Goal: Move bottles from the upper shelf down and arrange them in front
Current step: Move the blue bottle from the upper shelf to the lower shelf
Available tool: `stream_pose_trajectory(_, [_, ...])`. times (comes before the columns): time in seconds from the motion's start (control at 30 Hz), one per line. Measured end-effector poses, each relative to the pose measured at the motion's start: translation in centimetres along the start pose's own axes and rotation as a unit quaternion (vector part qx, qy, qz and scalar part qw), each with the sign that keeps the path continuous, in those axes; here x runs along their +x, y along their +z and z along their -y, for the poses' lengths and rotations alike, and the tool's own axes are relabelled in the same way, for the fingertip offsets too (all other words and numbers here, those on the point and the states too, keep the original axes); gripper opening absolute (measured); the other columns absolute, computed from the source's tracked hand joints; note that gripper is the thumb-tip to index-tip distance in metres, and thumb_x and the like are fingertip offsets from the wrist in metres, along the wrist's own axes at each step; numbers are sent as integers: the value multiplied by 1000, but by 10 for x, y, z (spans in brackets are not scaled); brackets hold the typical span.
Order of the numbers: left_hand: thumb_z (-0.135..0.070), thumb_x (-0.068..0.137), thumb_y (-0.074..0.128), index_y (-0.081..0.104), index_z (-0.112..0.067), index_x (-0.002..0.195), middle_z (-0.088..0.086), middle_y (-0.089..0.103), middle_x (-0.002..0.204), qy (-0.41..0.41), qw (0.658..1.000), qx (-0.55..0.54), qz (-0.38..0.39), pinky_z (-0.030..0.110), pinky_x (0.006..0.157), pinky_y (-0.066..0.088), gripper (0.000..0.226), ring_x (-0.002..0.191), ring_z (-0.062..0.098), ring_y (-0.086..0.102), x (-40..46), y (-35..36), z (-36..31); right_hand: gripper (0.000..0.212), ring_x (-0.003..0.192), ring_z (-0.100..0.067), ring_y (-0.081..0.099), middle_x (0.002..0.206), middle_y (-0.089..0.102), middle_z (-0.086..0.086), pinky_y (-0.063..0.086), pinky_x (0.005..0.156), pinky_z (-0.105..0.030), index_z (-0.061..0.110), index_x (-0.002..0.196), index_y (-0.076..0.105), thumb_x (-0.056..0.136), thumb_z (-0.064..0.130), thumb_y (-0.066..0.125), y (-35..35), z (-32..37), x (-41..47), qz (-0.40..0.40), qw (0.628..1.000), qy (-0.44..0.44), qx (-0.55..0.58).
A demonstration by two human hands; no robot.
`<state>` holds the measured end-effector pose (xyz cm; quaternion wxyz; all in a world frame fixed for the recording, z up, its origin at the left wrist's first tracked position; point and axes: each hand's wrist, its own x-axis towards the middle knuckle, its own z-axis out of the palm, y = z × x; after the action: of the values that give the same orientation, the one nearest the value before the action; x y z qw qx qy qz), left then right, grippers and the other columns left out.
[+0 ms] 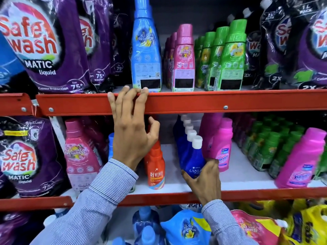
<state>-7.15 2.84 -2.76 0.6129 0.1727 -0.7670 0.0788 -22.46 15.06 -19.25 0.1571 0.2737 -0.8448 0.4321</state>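
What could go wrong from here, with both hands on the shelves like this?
1. The left hand has its fingers hooked over the red shelf edge, right at the base of the tall blue bottle; a nudge could tip it off.
2. The right hand grips the front dark blue bottle of a tight row; pulling it might topple the ones behind or the pink bottle beside it.

A tall light-blue bottle (146, 50) with a matching blue cap stands upright at the front edge of the upper shelf (194, 101), its back label facing out. At its three o'clock stand a row of pink bottles (184, 61), then rows of green bottles (230, 57), all upright. On the shelf below, at six o'clock, a dark-blue bottle (193, 156) with a white cap leans slightly left, heading a row.
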Motion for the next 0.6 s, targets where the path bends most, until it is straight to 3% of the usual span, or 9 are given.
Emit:
stream_pose_trajectory(0.33, [-14, 77, 70, 50, -4, 143, 20, 52, 146, 2, 1000, 15, 19, 64, 126, 12, 70, 148, 39, 36, -2, -1, -2, 84, 110, -34, 51, 115, 47, -12, 52, 88, -45, 6, 116, 41, 59, 50, 84, -12, -8, -3, 33, 999, -9, 29])
stream_pose_trajectory(0.47, [-20, 77, 69, 41, -5, 151, 21, 33, 162, -20, 999, -4, 36, 60, 128, 8, 80, 155, 41, 19, -16, -3, -15, 80, 111, -30, 54, 121, 47, -9, 52, 86, -41, 8, 126, 41, 69, 49, 80, -36, -22, -9, -8, 998, -26, 48])
stream_pose_trajectory(0.6, [-22, 79, 65, 45, -3, 148, 23, 33, 161, 20, 995, -64, 68, 60, 127, 16, 74, 154, 41, 23, -62, 6, -48, 63, 105, -25, 56, 119, 49, -6, 54, 85, -43, 10, 123, 45, 76, 36, 78, -63, -47, -8, -81, 992, -50, 81])
